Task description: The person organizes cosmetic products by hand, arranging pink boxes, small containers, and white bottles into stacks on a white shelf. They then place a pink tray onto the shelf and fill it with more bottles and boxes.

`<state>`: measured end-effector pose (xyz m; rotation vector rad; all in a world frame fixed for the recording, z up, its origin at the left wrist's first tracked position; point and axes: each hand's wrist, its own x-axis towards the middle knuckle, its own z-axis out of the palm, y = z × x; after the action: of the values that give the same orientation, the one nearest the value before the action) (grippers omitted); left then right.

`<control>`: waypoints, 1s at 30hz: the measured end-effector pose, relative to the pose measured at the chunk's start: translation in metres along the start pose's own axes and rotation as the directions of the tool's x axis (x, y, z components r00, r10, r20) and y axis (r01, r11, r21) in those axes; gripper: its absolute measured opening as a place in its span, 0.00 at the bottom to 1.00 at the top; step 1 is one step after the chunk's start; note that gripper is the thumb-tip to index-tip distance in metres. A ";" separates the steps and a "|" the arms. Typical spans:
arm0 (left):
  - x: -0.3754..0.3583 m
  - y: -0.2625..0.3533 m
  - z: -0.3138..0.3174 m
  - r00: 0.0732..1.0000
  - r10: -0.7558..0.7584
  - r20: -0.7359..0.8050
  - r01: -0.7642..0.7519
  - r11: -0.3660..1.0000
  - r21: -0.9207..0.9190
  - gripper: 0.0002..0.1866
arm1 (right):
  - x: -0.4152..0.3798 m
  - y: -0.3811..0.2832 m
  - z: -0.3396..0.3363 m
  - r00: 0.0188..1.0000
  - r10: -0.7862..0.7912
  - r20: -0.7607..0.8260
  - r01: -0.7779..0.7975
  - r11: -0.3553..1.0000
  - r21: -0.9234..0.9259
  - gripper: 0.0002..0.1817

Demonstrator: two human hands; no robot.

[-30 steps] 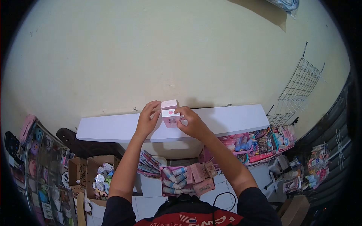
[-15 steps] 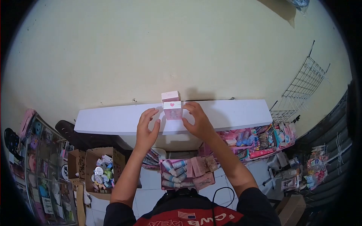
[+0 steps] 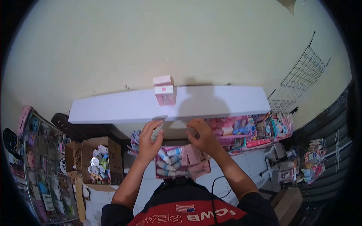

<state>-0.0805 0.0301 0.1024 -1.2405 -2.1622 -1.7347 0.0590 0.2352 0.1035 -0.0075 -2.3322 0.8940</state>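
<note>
Two small pink boxes stand upright on the white shelf (image 3: 124, 105) against the wall. The front box (image 3: 165, 96) bears a heart on its white top; the back box (image 3: 162, 80) is mostly hidden behind it. My left hand (image 3: 150, 140) hangs below the shelf's front edge, fingers apart, holding nothing. To its right my right hand (image 3: 203, 136) is likewise open and empty. Beneath both hands is a pink basket (image 3: 157, 173) in front of my body. It holds several white-and-blue bottles (image 3: 164, 165) and several pink boxes (image 3: 191, 155).
At the left are an open cardboard box (image 3: 116, 162) with small items and a glass display case (image 3: 47, 165). Pink trays (image 3: 230, 142) of goods lie below the shelf's right part. A wire rack (image 3: 303, 71) leans on the right wall.
Both my hands have drawn back from beside the front box to above the basket. The two boxes stay standing on the shelf. The camera view has shifted slightly.
</note>
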 end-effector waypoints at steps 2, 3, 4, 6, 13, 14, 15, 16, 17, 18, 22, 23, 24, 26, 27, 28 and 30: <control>-0.013 0.001 0.007 0.998 -0.049 0.032 0.049 0.999 0.000 0.16 | -0.015 0.008 0.005 1.000 -0.011 0.000 0.011 0.999 -0.030 0.19; -0.018 0.001 0.011 0.997 -0.064 0.049 0.064 0.998 0.002 0.16 | -0.022 0.010 0.006 1.000 0.014 0.014 -0.014 1.000 -0.021 0.19; -0.024 0.001 0.017 0.995 -0.075 0.059 0.075 0.997 -0.007 0.16 | -0.028 0.011 0.008 0.998 0.049 0.040 -0.049 0.999 0.007 0.20; -0.038 -0.001 0.026 0.987 -0.116 0.109 0.117 0.993 -0.010 0.16 | -0.042 0.015 0.011 0.992 0.100 0.075 -0.103 0.994 0.038 0.20; -0.098 -0.027 0.067 0.936 -0.224 0.271 0.236 0.972 -0.013 0.19 | -0.093 0.029 0.031 0.917 0.321 0.238 -0.321 0.946 -0.039 0.23; -0.106 -0.032 0.073 0.928 -0.238 0.286 0.251 0.968 -0.009 0.19 | -0.099 0.033 0.034 0.908 0.340 0.245 -0.331 0.940 -0.076 0.24; -0.113 -0.035 0.078 0.919 -0.253 0.301 0.267 0.964 -0.004 0.20 | -0.106 0.036 0.037 0.902 0.348 0.257 -0.340 0.937 -0.074 0.24; -0.118 -0.038 0.081 0.930 -0.213 0.299 0.221 0.975 0.008 0.20 | -0.111 0.039 0.041 0.895 0.364 0.259 -0.352 0.931 -0.091 0.27; -0.124 -0.040 0.083 0.928 -0.224 0.299 0.231 0.973 0.010 0.20 | -0.116 0.043 0.044 0.889 0.378 0.259 -0.362 0.926 -0.108 0.31; -0.127 -0.038 0.086 0.907 -0.273 0.322 0.270 0.961 0.055 0.21 | -0.115 0.041 0.044 0.885 0.381 0.267 -0.366 0.924 -0.106 0.31; -0.140 -0.037 0.098 0.890 -0.314 0.331 0.276 0.948 0.159 0.23 | -0.116 0.039 0.050 0.825 0.464 0.323 -0.418 0.885 -0.203 0.39; -0.142 -0.037 0.101 0.885 -0.333 0.326 0.283 0.940 0.192 0.23 | -0.117 0.041 0.053 0.818 0.477 0.322 -0.426 0.878 -0.219 0.40; -0.144 -0.039 0.103 0.885 -0.334 0.325 0.284 0.939 0.193 0.23 | -0.117 0.042 0.055 0.818 0.476 0.324 -0.425 0.879 -0.218 0.40; -0.146 -0.042 0.106 0.873 -0.371 0.317 0.321 0.926 0.200 0.25 | -0.116 0.045 0.058 0.816 0.484 0.315 -0.426 0.873 -0.238 0.43; -0.145 -0.040 0.106 0.874 -0.371 0.315 0.321 0.926 0.201 0.25 | -0.116 0.045 0.058 0.817 0.482 0.316 -0.424 0.874 -0.237 0.43; -0.143 -0.038 0.106 0.860 -0.385 0.336 0.333 0.921 0.204 0.25 | -0.115 0.046 0.058 0.814 0.479 0.328 -0.416 0.875 -0.247 0.42; -0.143 -0.038 0.106 0.847 -0.399 0.352 0.344 0.915 0.209 0.26 | -0.114 0.046 0.060 0.813 0.472 0.341 -0.403 0.879 -0.255 0.42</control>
<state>0.0310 0.0454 -0.0401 -1.2836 -2.8695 -1.5136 0.1070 0.2096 -0.0217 -0.5076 -2.8482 0.9772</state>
